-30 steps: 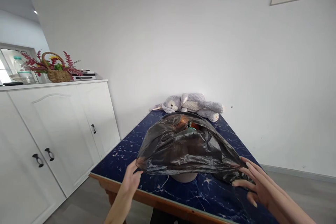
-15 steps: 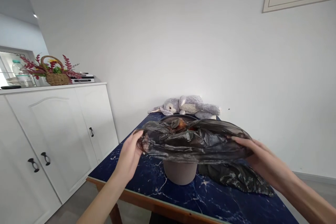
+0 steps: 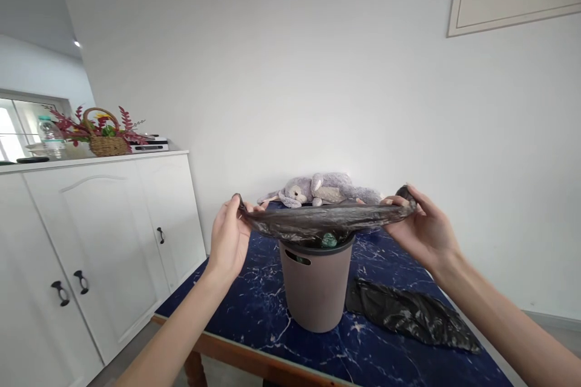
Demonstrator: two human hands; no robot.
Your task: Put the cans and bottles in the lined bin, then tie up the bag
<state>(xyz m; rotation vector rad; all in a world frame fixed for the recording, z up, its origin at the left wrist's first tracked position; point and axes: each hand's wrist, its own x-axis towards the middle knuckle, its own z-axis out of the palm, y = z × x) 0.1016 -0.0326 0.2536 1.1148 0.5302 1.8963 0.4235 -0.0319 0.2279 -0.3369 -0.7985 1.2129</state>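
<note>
A small brown waste bin [image 3: 316, 287] stands on the dark blue marbled table [image 3: 254, 314]. A black plastic bag [image 3: 324, 219] lines it, with its mouth pulled up and stretched flat above the rim. My left hand [image 3: 229, 239] pinches the bag's left edge and my right hand [image 3: 420, 227] pinches its right edge. Both hands are closed on the plastic, level with each other. Some rubbish, with a green piece, shows just inside the bin's top.
A second crumpled black bag [image 3: 411, 314] lies on the table to the right of the bin. A grey plush toy [image 3: 320, 188] lies at the table's far end against the wall. A white cabinet [image 3: 91, 242] with a flower basket [image 3: 105, 136] stands at the left.
Both hands have risen from the table's near edge to above the bin, lifting the bag's rim and stretching it taut. The bin and the second bag have come into view.
</note>
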